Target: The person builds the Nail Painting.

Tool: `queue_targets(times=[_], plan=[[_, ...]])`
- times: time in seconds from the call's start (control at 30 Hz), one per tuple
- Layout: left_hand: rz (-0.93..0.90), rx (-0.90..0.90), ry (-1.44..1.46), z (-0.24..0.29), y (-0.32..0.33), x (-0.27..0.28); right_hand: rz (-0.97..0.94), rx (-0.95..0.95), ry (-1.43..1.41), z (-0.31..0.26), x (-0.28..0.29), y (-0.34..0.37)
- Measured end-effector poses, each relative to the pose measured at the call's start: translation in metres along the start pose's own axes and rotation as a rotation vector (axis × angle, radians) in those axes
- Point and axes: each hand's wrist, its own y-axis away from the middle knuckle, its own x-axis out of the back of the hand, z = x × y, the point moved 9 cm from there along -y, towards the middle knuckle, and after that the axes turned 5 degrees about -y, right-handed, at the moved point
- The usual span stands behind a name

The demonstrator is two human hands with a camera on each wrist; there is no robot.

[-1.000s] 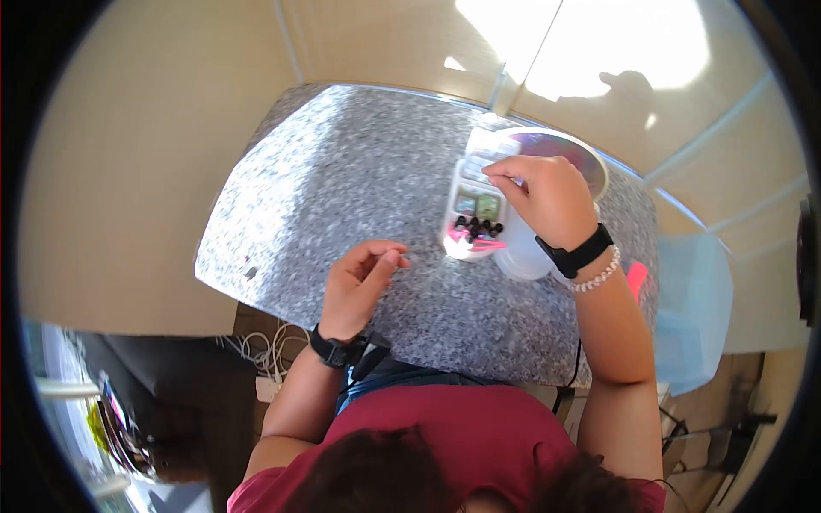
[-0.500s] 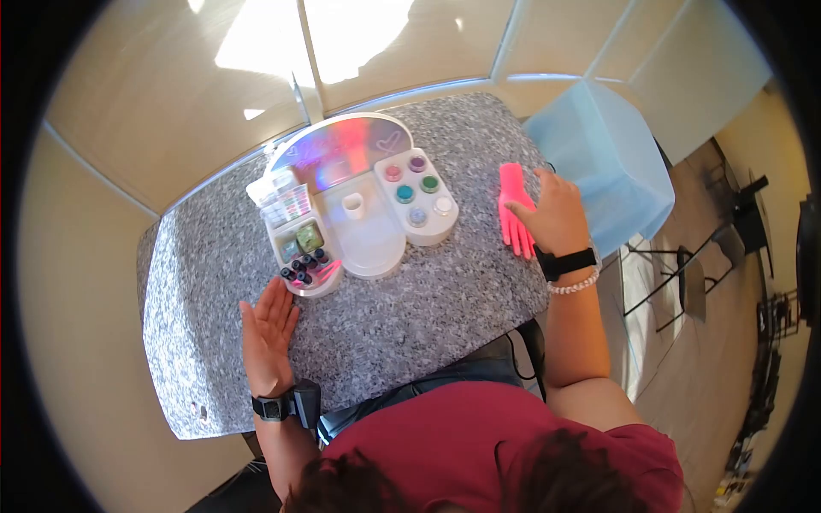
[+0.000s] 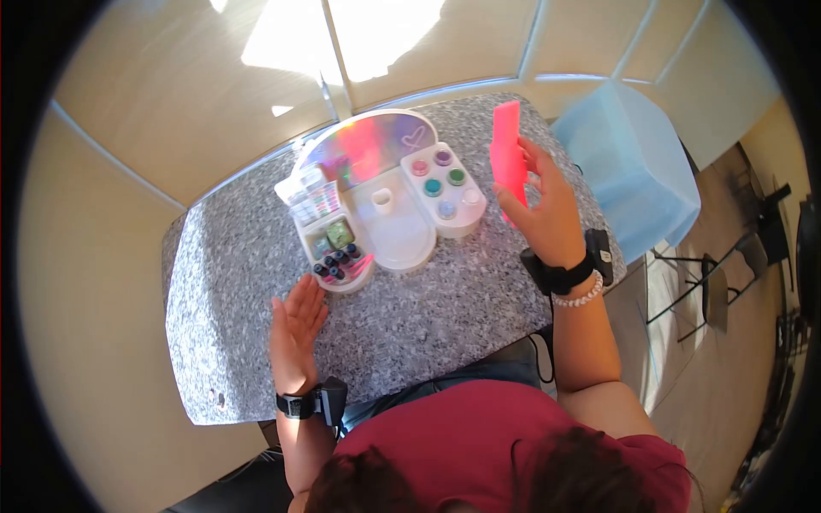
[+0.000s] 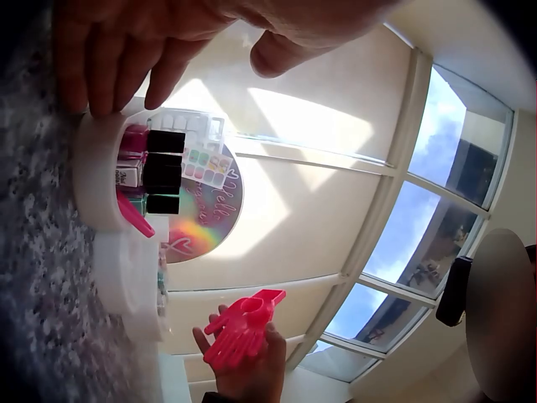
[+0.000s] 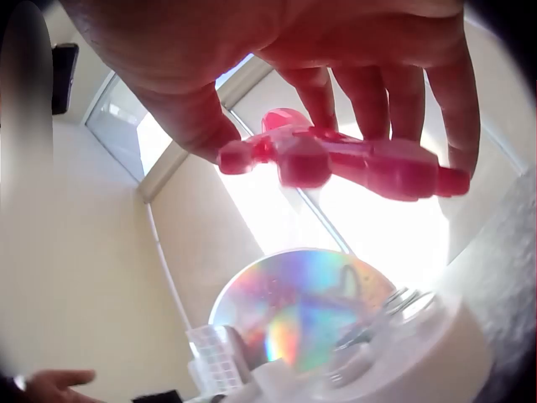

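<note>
My right hand holds a bright pink plastic model hand up over the right of the table, between thumb and fingers. In the right wrist view the pink model hand lies under my fingers, its fingers seen end-on. My left hand lies with straight fingers, the fingertips right at the near-left end of a white nail-art organizer. Dark-capped nail polish bottles and pink tools stand in that end. In the left wrist view the polish bottles show close below my fingers.
Small pots of coloured glitter fill the organizer's right side, and a clear box of nail tips its left. A rainbow-sheen panel rises behind. A blue-covered stand is beyond the granite table, near a chair.
My right hand has come down on the right side, taken hold of the pink model hand and lifted it off the table. My left hand has opened and moved to the organizer's near end.
</note>
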Motion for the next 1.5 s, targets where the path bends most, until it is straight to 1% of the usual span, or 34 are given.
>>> queue_targets(times=[0.03, 0.07, 0.1, 0.17, 0.2, 0.23, 0.3, 0.33, 0.4, 0.43, 0.5, 0.6, 0.63, 0.7, 0.73, 0.77, 0.8, 0.83, 0.87, 0.9, 0.93, 1.0, 1.03, 1.07, 1.1, 1.17, 1.23, 1.3, 1.33, 1.4, 1.43, 1.5], plan=[[0.025, -0.003, 0.005, -0.001, 0.001, 0.001, -0.053, -0.050, -0.348, -0.013, -0.019, 0.001], [0.003, -0.003, 0.003, -0.001, 0.002, -0.002, -0.114, -0.107, -0.697, -0.023, -0.036, 0.002], [-0.014, -0.002, -0.003, -0.001, 0.004, -0.004, -0.141, -0.102, -0.719, -0.031, -0.046, -0.001], [0.027, -0.005, -0.003, 0.004, 0.009, -0.004, -0.453, -0.527, -1.279, -0.034, -0.098, 0.009], [0.021, 0.000, -0.009, 0.004, 0.010, -0.006, -0.498, -0.684, -1.351, -0.035, -0.109, 0.012], [0.010, 0.006, -0.014, 0.004, 0.010, -0.009, -0.522, -0.682, -1.350, -0.038, -0.115, 0.010], [0.036, 0.017, 0.011, 0.002, 0.010, -0.007, -0.575, -0.718, -1.474, -0.044, -0.128, 0.008], [0.017, 0.020, 0.004, 0.002, 0.010, -0.007, -0.588, -0.716, -1.473, -0.045, -0.135, 0.010], [0.003, 0.022, 0.002, 0.002, 0.010, -0.005, -0.407, -0.584, -1.039, -0.029, -0.134, 0.003], [-0.008, 0.023, -0.002, 0.002, 0.010, -0.005, -0.414, -0.582, -1.038, -0.036, -0.138, 0.005], [-0.014, 0.022, -0.001, 0.002, 0.009, -0.003, -0.244, -0.195, -0.583, -0.062, -0.122, -0.005], [-0.026, 0.024, 0.008, 0.000, 0.008, -0.002, -0.287, -0.197, -0.511, -0.077, -0.129, -0.001], [-0.017, 0.014, 0.006, 0.001, 0.008, -0.002, -0.295, -0.195, -0.510, -0.074, -0.132, -0.001], [-0.002, 0.003, 0.009, 0.003, 0.009, -0.001, -0.396, -0.542, -1.082, -0.051, -0.159, 0.009], [0.037, -0.076, -0.022, 0.011, 0.009, 0.001, -0.405, -0.538, -1.081, -0.056, -0.158, 0.010], [0.078, -0.155, -0.054, 0.022, 0.011, 0.002, -0.445, -0.622, -1.243, -0.065, -0.158, 0.016], [0.086, -0.155, -0.051, 0.029, 0.012, 0.000, -0.483, -0.709, -1.405, -0.072, -0.161, 0.022], [0.081, -0.226, -0.123, 0.049, 0.015, -0.006, -0.492, -0.712, -1.405, -0.070, -0.165, 0.024], [0.074, -0.295, -0.196, 0.063, 0.016, -0.011, -0.439, -0.634, -1.255, -0.062, -0.163, 0.022], [0.080, -0.295, -0.195, 0.065, 0.013, -0.011, -0.386, -0.553, -1.105, -0.057, -0.159, 0.018], [0.071, -0.326, -0.176, 0.068, 0.010, -0.013, -0.391, -0.551, -1.104, -0.059, -0.160, 0.019], [0.061, -0.357, -0.154, 0.071, -0.002, -0.012, -0.139, 0.027, -0.335, -0.088, -0.122, 0.005], [0.098, -0.382, -0.235, 0.069, -0.012, -0.008, -0.140, 0.030, -0.332, -0.088, -0.122, 0.004], [0.134, -0.405, -0.317, 0.070, -0.020, -0.004, -0.154, 0.091, -0.210, -0.091, -0.123, 0.004], [0.134, -0.403, -0.315, 0.072, -0.027, -0.001, -0.168, 0.150, -0.089, -0.095, -0.124, 0.006], [0.163, -0.353, -0.282, 0.073, -0.041, 0.007, -0.180, 0.146, -0.037, -0.101, -0.127, 0.008], [0.170, -0.361, -0.294, 0.069, -0.047, 0.014, -0.190, 0.143, 0.013, -0.105, -0.132, 0.010], [0.108, -0.319, -0.258, 0.057, -0.055, 0.015, -0.172, 0.159, 0.179, -0.104, -0.140, 0.013], [0.107, -0.318, -0.259, 0.053, -0.057, 0.016, -0.172, 0.157, 0.178, -0.104, -0.144, 0.014], [0.060, -0.098, -0.188, 0.026, -0.060, 0.016, -0.148, 0.145, 0.303, -0.103, -0.150, 0.017], [0.061, -0.096, -0.187, 0.026, -0.058, 0.015, -0.151, 0.145, 0.303, -0.104, -0.150, 0.017], [0.025, -0.103, -0.142, 0.029, -0.054, 0.009, -0.146, 0.165, 0.402, -0.109, -0.150, 0.018]])
